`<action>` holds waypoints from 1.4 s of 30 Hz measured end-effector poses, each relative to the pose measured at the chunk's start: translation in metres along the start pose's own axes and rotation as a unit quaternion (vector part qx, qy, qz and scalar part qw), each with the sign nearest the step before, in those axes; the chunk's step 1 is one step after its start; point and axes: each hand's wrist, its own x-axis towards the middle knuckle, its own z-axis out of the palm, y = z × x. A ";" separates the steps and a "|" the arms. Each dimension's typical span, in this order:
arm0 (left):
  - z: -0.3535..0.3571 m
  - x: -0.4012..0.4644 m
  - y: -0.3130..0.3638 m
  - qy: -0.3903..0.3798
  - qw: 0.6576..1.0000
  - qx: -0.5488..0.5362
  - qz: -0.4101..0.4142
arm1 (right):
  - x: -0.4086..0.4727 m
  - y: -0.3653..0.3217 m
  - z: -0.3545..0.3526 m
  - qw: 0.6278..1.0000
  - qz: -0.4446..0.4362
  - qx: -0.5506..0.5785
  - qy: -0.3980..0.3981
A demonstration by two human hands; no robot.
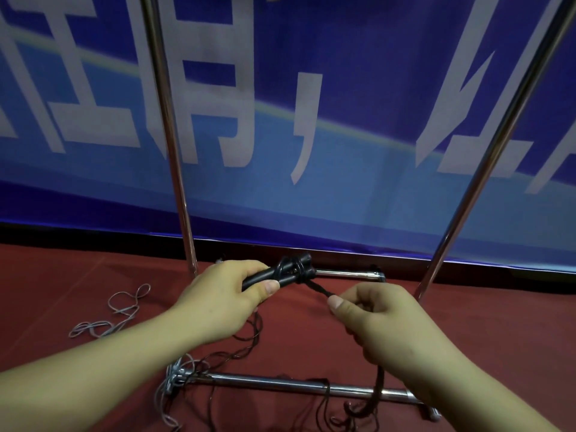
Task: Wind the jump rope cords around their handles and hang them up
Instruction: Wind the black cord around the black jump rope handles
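My left hand (218, 299) grips a pair of black jump rope handles (280, 274), held side by side and pointing right. A few turns of dark cord (318, 288) wrap the handles near their far end. My right hand (374, 319) pinches that cord between thumb and fingers, just right of the handles. The rest of the dark cord (378, 388) hangs down from my right hand and trails in loose loops over the red floor.
A chrome rack stands around my hands: two uprights (170, 135) (498, 135) and base bars (296, 385) on the red carpet. A grey cord (121, 310) lies in loops at left and tangles at the base bar's left end. A blue banner (311, 120) hangs behind.
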 end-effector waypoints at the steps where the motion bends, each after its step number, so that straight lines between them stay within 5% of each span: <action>1: 0.000 -0.001 0.001 -0.006 1.000 0.012 -0.002 | 0.000 0.000 0.000 1.000 -0.005 -0.007 0.001; 8: -0.001 -0.013 0.020 -0.174 0.976 0.125 0.029 | -0.003 0.000 -0.004 0.983 -0.096 -0.152 0.033; 13: -0.009 -0.020 0.029 -0.214 0.961 0.157 0.081 | 0.002 0.006 -0.008 0.970 -0.152 -0.181 0.053; 21: -0.013 -0.022 0.029 -0.252 0.961 0.015 0.114 | 0.013 0.011 -0.017 0.995 -0.065 -0.072 0.019; 33: -0.015 -0.023 0.033 -0.253 0.943 -0.187 0.111 | 0.012 0.008 -0.010 0.992 0.039 0.116 -0.035; 42: -0.008 -0.021 0.036 -0.166 0.940 -0.284 0.092 | 0.004 0.000 0.016 0.968 0.110 0.223 -0.006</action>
